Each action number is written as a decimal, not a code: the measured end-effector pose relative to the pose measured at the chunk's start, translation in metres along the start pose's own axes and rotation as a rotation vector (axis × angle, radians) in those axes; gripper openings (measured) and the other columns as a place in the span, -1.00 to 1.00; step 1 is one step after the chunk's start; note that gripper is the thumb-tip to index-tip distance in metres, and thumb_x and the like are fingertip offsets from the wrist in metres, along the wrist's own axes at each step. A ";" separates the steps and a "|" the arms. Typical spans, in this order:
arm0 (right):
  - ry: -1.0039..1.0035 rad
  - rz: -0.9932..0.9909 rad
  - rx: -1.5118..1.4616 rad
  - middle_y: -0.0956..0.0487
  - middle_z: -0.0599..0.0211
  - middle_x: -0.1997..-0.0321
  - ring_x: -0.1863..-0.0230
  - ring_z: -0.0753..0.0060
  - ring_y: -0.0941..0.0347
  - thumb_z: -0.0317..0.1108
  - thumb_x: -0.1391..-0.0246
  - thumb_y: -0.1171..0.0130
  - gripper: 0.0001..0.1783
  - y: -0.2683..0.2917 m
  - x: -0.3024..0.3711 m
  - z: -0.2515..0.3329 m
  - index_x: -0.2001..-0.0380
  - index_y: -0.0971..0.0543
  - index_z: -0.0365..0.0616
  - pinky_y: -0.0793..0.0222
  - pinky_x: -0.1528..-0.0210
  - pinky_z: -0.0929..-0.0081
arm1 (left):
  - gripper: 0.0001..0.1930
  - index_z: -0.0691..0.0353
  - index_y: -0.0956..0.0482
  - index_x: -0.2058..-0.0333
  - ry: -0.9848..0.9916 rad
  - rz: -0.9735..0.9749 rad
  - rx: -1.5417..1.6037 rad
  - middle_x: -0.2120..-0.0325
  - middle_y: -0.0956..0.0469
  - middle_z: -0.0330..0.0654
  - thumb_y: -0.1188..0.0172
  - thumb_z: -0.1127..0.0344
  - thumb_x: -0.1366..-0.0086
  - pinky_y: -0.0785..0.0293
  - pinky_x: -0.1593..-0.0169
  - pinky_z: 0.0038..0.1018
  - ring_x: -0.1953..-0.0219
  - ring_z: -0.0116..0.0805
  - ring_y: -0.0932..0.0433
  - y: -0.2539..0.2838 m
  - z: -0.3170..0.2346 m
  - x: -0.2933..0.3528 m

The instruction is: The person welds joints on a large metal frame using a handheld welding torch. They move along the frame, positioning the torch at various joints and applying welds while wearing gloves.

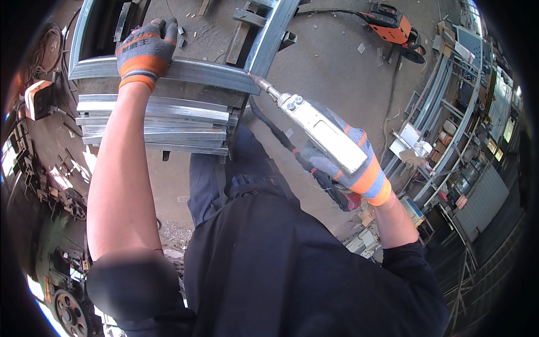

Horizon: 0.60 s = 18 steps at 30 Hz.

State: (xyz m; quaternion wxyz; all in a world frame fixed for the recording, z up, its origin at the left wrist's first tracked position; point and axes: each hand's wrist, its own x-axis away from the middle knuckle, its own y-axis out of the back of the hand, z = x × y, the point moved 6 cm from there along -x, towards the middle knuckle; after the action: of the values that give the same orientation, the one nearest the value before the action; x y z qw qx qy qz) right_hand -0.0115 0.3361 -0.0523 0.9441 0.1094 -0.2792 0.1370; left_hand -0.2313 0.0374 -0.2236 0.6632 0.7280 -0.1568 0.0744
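My left hand [147, 53], in a grey and orange knit glove, bears on the near bar [202, 73] of a galvanized steel frame. Its fingers curl over the far side, their tips hidden. In my right hand [359, 160], gloved alike, is a white handheld welding gun [323, 132], shut in my grip. The gun points up and left, with its metal nozzle [265, 85] at the corner where the near bar meets the frame's right side bar [268, 42]. A faint red spot shows at the tip. Several loose steel profiles [157, 115] lie side by side nearer my body.
A dark cable [272, 126] hangs below the gun. An orange and black wheeled machine [390, 25] stands far right on the floor. Long metal profiles [438, 95] lie on a rack at the right. An orange and white box [39, 100] and coiled cable [48, 48] are at the left.
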 end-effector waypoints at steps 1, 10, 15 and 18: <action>-0.045 0.009 -0.051 -0.75 0.26 0.09 0.24 0.57 -0.64 -0.41 -0.18 -0.40 -0.22 -0.002 0.000 -0.003 -0.44 -0.37 -0.30 -0.54 0.08 0.54 | -0.42 -0.02 -0.74 -0.05 -0.003 -0.011 0.002 0.03 -0.75 -0.04 0.03 -0.30 -0.49 -0.54 -0.18 -0.09 -0.09 0.06 -0.67 0.001 0.000 0.000; -0.082 0.029 0.007 -0.73 0.21 0.04 0.25 0.57 -0.66 -0.40 -0.19 -0.41 -0.18 -0.002 -0.004 -0.001 -0.47 -0.33 -0.29 -0.56 0.12 0.56 | -0.44 -0.05 -0.75 -0.04 -0.006 -0.026 0.002 0.05 -0.75 -0.04 0.01 -0.31 -0.48 -0.55 -0.17 -0.10 -0.08 0.04 -0.67 0.002 0.000 0.001; -0.099 0.016 -0.052 -0.62 0.08 -0.26 -0.09 0.37 -0.64 -0.40 -0.16 -0.43 -0.21 -0.003 -0.004 0.003 -0.43 -0.40 -0.29 -0.50 -0.19 0.41 | -0.44 -0.05 -0.74 -0.05 -0.004 -0.025 0.001 0.05 -0.75 -0.05 0.01 -0.31 -0.48 -0.55 -0.17 -0.11 -0.09 0.04 -0.67 0.000 0.001 0.000; -0.122 0.004 -0.038 -0.58 0.08 -0.35 -0.27 0.27 -0.55 -0.42 -0.14 -0.45 -0.23 -0.002 -0.003 0.003 -0.40 -0.44 -0.29 -0.40 -0.33 0.34 | -0.44 -0.05 -0.74 -0.06 -0.008 -0.020 -0.010 0.04 -0.74 -0.04 0.01 -0.31 -0.49 -0.54 -0.18 -0.11 -0.10 0.03 -0.66 -0.001 0.001 0.000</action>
State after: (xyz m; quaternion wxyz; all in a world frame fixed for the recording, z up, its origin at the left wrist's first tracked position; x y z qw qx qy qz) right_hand -0.0150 0.3328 -0.0522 0.9270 0.0988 -0.3390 0.1268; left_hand -0.2312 0.0363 -0.2244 0.6671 0.7264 -0.1525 0.0641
